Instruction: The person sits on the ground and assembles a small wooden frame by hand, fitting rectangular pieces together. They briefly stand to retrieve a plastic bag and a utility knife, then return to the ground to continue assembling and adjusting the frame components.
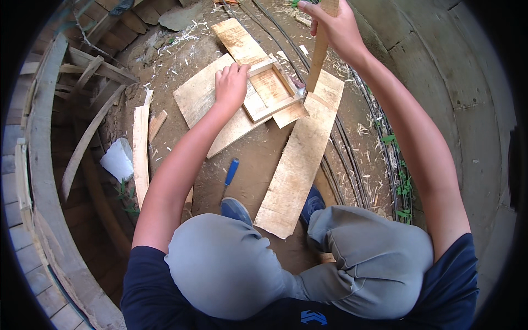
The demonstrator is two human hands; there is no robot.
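My left hand (pixel 231 85) is closed on the near-left side of a small rectangular wooden frame (pixel 278 106). The frame lies over flat boards, one of them a wide pale board (pixel 193 91). Raised at the upper right, my right hand (pixel 340 34) grips a flat wooden stick (pixel 318 60). Its lower end meets the far part of a long rough plank (pixel 300 159), just right of the frame. Whether it presses on the plank or hovers there I cannot tell. A small shiny thing beside that end is too unclear to name.
A blue-handled screwdriver (pixel 231 171) lies on the dirt near my left shoe (pixel 236 210). Wood offcuts (pixel 141 148) and a white lump (pixel 118 159) sit to the left. Dark cables (pixel 346 157) run along the right, by a grey wall (pixel 440 71). Shavings litter the ground.
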